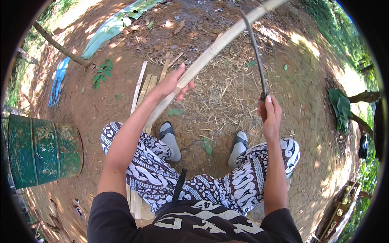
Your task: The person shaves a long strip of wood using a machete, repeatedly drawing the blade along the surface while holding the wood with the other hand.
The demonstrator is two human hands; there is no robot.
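My left hand (pixel 172 84) grips a long pale bamboo strip (pixel 219 43) that runs from near my left knee up and away to the upper right. My right hand (pixel 269 113) is closed on the handle of a long dark curved blade (pixel 254 44), held upright; the blade's upper part crosses the bamboo strip. I sit with patterned trousers, both feet (pixel 170 139) in grey socks and sandals on bare earth.
Several split bamboo slats (pixel 142 87) lie on the ground by my left hand. A green rusty metal drum (pixel 40 150) lies at the left. Shavings (pixel 227 91) cover the dirt ahead. A large green leaf (pixel 111 26) and blue sheet (pixel 58 79) lie far left.
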